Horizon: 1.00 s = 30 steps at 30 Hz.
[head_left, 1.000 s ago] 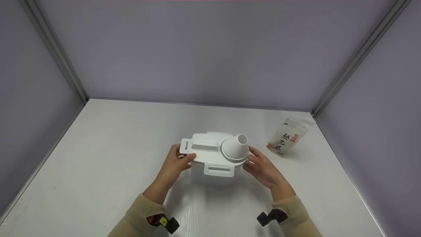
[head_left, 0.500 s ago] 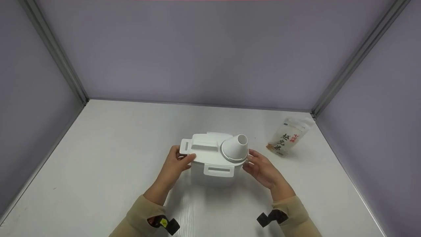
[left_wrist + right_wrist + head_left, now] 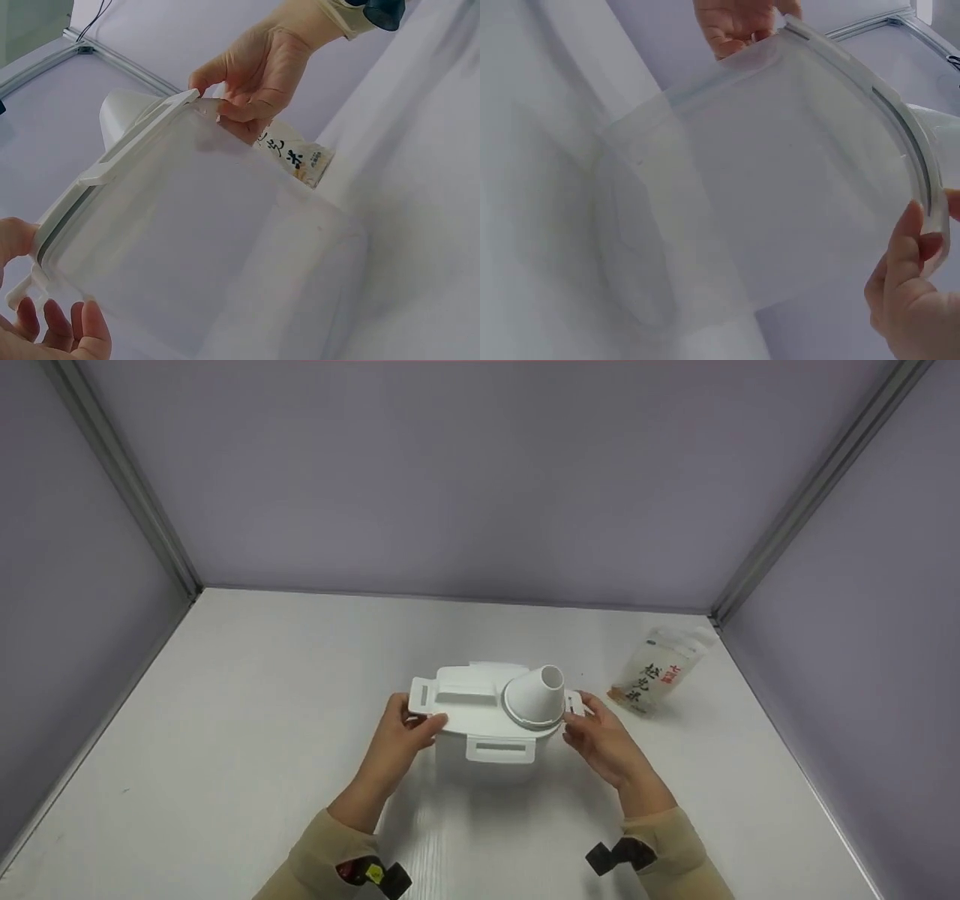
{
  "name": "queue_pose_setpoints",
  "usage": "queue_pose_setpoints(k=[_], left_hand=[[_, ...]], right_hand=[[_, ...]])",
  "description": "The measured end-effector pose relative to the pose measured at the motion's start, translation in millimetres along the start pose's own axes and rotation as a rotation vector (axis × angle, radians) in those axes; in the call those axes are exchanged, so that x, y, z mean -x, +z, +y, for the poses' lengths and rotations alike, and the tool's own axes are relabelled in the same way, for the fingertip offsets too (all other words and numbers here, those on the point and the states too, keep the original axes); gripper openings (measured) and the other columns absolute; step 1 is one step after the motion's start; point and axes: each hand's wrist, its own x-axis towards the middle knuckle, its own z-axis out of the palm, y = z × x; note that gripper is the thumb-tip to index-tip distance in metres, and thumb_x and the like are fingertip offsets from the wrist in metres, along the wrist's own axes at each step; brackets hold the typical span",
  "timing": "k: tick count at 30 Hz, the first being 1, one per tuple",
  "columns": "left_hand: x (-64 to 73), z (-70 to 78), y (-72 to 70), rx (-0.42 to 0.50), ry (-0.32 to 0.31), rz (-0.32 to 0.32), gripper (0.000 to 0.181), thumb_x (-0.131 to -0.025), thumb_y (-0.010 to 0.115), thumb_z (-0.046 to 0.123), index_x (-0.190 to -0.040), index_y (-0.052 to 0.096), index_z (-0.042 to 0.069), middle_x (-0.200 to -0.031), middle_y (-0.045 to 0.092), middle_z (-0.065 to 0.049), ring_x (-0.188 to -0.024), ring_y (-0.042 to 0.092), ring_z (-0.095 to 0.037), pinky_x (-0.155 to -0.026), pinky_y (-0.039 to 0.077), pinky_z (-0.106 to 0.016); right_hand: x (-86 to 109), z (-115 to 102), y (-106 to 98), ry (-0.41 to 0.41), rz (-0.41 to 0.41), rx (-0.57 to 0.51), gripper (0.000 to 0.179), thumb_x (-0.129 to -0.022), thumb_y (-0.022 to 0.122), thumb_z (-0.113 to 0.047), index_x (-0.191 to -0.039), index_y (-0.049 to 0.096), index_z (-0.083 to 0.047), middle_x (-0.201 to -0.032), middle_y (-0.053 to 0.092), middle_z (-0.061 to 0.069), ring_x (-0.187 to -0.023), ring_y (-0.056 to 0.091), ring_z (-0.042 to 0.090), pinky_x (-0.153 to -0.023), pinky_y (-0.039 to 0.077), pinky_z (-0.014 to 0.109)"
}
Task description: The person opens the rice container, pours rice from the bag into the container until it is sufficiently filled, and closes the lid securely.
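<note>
Probably working the latches of the container (image 3: 451, 751) on the table (image 3: 225, 750), with left hand (image 3: 399, 739) curled round its left end and right hand (image 3: 606, 744) pinching the right latch (image 3: 574, 702) (front latch (image 3: 500, 756) jutting outward), next likely calling for a swing of that pinched latch against a steady lid (image 3: 480, 721).

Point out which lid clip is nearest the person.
The front clip, on the lid's near edge; left clip and right clip sit at the ends, back clip opposite.

Right fingers (image 3: 904, 251) touch the translucent container (image 3: 742, 165); left fingers (image 3: 730, 49) likewise.
</note>
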Motion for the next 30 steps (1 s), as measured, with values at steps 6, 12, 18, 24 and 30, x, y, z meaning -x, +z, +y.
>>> queue_pose_setpoints(k=[6, 12, 18, 24, 30], left_hand=[[0.0, 0.9, 1.7, -0.001, -0.003, -0.010, 0.055, -0.087, 0.068, 0.027, -0.122, 0.036, 0.000, -0.120, 0.048, -0.018, -0.108, 0.052, -0.027, -0.085, 0.049, -0.038], [-3.0, -0.8, 1.5, 0.016, -0.014, -0.024, 0.056, -0.086, 0.068, 0.027, -0.122, 0.035, -0.001, -0.124, 0.047, -0.019, -0.111, 0.052, -0.028, -0.086, 0.048, -0.039], [-2.0, -0.9, 2.4, 0.008, -0.023, -0.014, 0.058, -0.086, 0.068, 0.030, -0.123, 0.036, -0.001, -0.125, 0.047, -0.019, -0.111, 0.052, -0.028, -0.086, 0.048, -0.038], [-1.6, 0.5, 2.1, -0.001, -0.024, -0.006, 0.058, -0.086, 0.068, 0.030, -0.124, 0.036, 0.000, -0.126, 0.047, -0.019, -0.111, 0.052, -0.028, -0.086, 0.048, -0.039], [-2.2, -0.3, 2.4, -0.012, -0.021, 0.007, 0.060, -0.086, 0.069, 0.031, -0.125, 0.036, 0.000, -0.126, 0.048, -0.019, -0.110, 0.052, -0.028, -0.086, 0.048, -0.039]], right_hand=[[0.4, -3.2, 2.3, -0.026, 0.087, 0.051, 0.053, -0.091, 0.057, -0.006, -0.138, 0.032, -0.008, -0.108, 0.054, 0.005, -0.083, 0.051, 0.014, -0.077, 0.049, 0.025], [3.0, -1.5, 4.5, -0.073, 0.110, 0.079, 0.050, -0.093, 0.054, -0.004, -0.137, 0.033, -0.009, -0.114, 0.055, 0.008, -0.083, 0.051, 0.017, -0.078, 0.050, 0.027], [4.8, -1.2, 7.0, -0.104, 0.118, 0.098, 0.048, -0.093, 0.053, -0.003, -0.136, 0.035, -0.010, -0.118, 0.054, 0.010, -0.084, 0.051, 0.018, -0.078, 0.051, 0.029], [5.1, 0.2, 9.5, -0.137, 0.128, 0.119, 0.048, -0.092, 0.055, -0.003, -0.136, 0.036, -0.010, -0.119, 0.052, 0.011, -0.085, 0.049, 0.018, -0.080, 0.051, 0.032], [3.7, 0.3, 8.3, -0.171, 0.137, 0.223, 0.051, -0.091, 0.057, -0.006, -0.138, 0.035, -0.007, -0.128, 0.050, 0.014, -0.097, 0.053, 0.023, -0.081, 0.049, 0.030]])
